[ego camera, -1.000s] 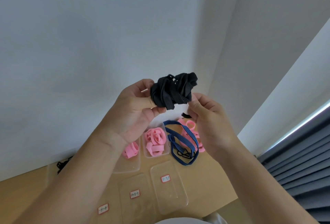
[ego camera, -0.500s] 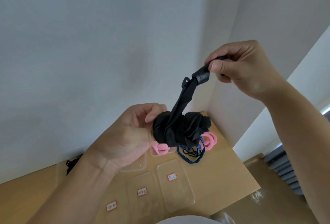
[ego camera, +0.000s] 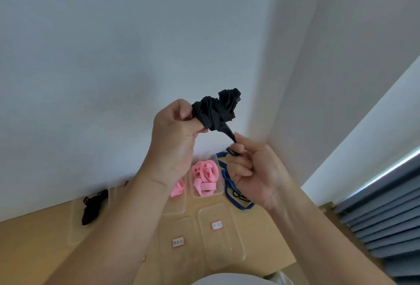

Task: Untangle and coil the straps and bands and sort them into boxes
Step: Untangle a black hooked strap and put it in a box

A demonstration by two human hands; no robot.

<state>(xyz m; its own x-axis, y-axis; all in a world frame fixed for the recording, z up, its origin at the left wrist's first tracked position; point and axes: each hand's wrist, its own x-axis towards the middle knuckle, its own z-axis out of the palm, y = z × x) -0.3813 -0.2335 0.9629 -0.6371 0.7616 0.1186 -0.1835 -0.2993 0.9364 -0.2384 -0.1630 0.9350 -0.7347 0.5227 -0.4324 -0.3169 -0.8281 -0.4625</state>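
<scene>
A bunched black strap (ego camera: 218,109) is held up in front of the white wall. My left hand (ego camera: 175,134) pinches the bundle at its left side. My right hand (ego camera: 252,171) sits lower right and grips the strap's free end with its black buckle (ego camera: 232,151) between thumb and curled fingers. Below on the wooden table, pink bands (ego camera: 205,176) lie in a clear box (ego camera: 219,191), and more pink bands (ego camera: 177,189) lie in the box to its left. A blue striped strap (ego camera: 229,188) lies loose to the right of the boxes.
Two labelled clear boxes (ego camera: 223,248) (ego camera: 179,255) stand nearer me on the table (ego camera: 268,246). Another black strap (ego camera: 92,208) lies in a clear box at the far left. Walls meet in a corner behind; blue-grey blinds (ego camera: 377,223) are at the right.
My right hand, which had pulled the buckle end up high, has come down below the bundle, still gripping that end. The left hand has raised the black bundle.
</scene>
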